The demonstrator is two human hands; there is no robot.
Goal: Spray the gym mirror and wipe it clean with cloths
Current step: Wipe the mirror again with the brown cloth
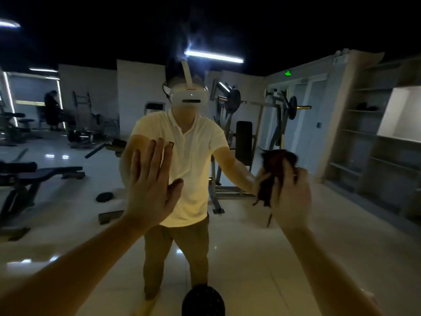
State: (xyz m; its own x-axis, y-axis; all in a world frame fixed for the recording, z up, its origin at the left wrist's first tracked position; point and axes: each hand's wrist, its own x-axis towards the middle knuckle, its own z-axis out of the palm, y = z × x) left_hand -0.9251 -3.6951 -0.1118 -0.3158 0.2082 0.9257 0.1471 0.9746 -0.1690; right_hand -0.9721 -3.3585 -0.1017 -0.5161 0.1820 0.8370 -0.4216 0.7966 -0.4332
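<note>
Left hand (pixel 150 188) flat on the mirror (pixel 319 224), fingers straight and together, right hand (pixel 290 197) gripping a bunched dark cloth (pixel 273 169) against the glass

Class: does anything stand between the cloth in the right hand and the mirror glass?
Nothing visible does. The right hand grips the cloth up against the mirror; the left hand presses flat on the glass, apart from it.
</note>
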